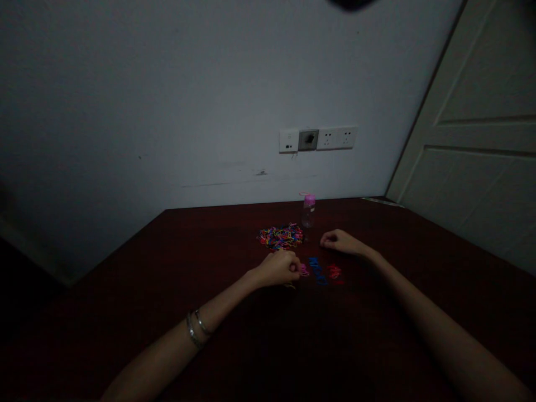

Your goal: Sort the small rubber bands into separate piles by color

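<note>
My left hand (280, 268) is low over the table, its fingers curled and pinched together beside a few small pink loops (304, 270). Whatever its fingertips hold, if anything, is hidden. Some yellowish pieces (290, 285) show just under this hand. Farther right, my right hand (342, 242) rests by the table with its fingers curled in; their inner side is too dark to read. Blue loops (317, 271) lie in a column between the hands, with red loops (334, 272) to their right. Behind my left hand is a mixed heap of coloured loops (281, 237), perhaps paper clips or rubber bands.
A clear bottle (308, 215) with a pink lid stands upright behind the heap. The dark red table (201, 240) meets a pale wall bearing a row of sockets (336, 138). A panelled door (473, 162) is at the right. The room is dim.
</note>
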Action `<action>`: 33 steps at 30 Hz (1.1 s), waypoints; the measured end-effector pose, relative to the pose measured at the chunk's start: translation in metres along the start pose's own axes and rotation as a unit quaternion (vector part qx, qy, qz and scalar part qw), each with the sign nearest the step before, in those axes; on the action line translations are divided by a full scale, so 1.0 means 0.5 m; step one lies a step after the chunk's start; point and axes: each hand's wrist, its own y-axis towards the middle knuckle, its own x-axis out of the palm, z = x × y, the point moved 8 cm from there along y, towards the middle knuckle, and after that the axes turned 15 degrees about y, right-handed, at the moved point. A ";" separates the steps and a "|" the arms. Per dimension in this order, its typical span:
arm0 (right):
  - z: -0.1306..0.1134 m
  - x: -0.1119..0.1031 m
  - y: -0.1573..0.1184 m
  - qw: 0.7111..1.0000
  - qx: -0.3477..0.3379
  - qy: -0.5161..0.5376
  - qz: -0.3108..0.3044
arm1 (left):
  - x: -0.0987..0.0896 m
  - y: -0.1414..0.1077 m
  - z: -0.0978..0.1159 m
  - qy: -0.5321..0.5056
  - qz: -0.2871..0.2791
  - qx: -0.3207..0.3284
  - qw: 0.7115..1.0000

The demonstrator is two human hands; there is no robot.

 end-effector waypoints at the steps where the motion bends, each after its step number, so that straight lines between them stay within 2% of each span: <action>1: 0.001 0.000 0.000 1.000 0.004 0.001 0.001 | 0.002 -0.001 -0.001 -0.002 -0.001 -0.003 1.000; 10: 0.002 0.002 0.000 1.000 0.005 0.012 -0.001 | 0.004 0.005 -0.018 -0.090 0.036 -0.011 0.995; 15: 0.008 -0.001 0.003 1.000 0.004 0.001 0.004 | -0.002 0.014 -0.059 -0.172 0.067 -0.050 0.982; 19: 0.000 -0.002 0.004 1.000 -0.002 -0.009 0.023 | -0.011 0.015 -0.141 -0.200 0.117 -0.124 0.965; 24: -0.033 0.007 0.004 0.995 -0.040 -0.034 0.083 | -0.010 -0.009 -0.291 -0.226 0.192 -0.225 0.928; 28: -0.061 0.031 0.003 0.989 -0.052 -0.087 0.106 | -0.001 -0.050 -0.400 -0.218 0.226 -0.312 0.896; 30: -0.074 0.042 0.003 0.983 -0.057 -0.131 0.116 | 0.002 -0.068 -0.436 -0.213 0.241 -0.341 0.883; 33: -0.087 0.054 0.003 0.971 -0.060 -0.192 0.128 | 0.010 -0.080 -0.464 -0.223 0.253 -0.355 0.872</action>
